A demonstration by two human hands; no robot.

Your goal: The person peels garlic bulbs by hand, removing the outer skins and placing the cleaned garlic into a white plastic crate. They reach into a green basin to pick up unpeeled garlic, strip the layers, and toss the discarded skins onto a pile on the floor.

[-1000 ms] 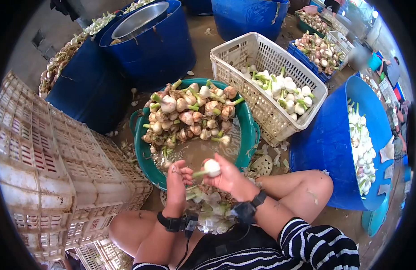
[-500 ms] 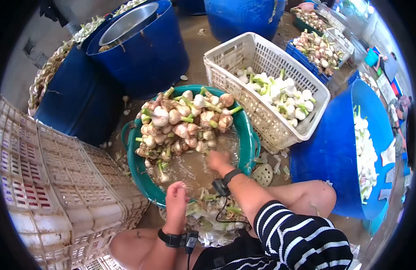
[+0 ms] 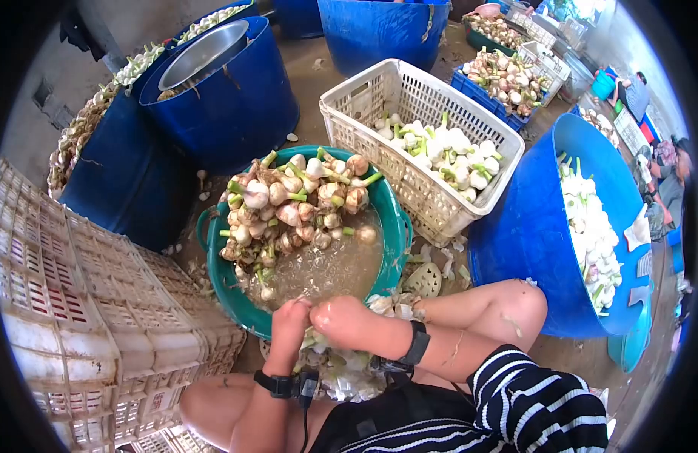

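Observation:
My left hand (image 3: 291, 317) is at the near rim of the green tub (image 3: 220, 275), its fingers curled, with what they hold too small to make out. Touching it from the right is my right hand (image 3: 337, 321), bent inward with its fingers hidden from view. Garlic bulbs with cut green stems (image 3: 288, 215) are heaped at the far side of the tub, in murky water (image 3: 326, 272). Peeled skins (image 3: 341, 370) lie below my hands, between my knees.
A white crate (image 3: 439, 215) of white bulbs stands beyond the tub at the right, beside a tilted blue barrel (image 3: 515, 226). Stacked crates (image 3: 137, 325) are at the left. Blue barrels (image 3: 228, 106) stand behind. A person (image 3: 636, 98) sits far right.
My right hand has come back from the water over the tub to my left hand. A single bulb now shows in the water where it was. The view has shifted slightly.

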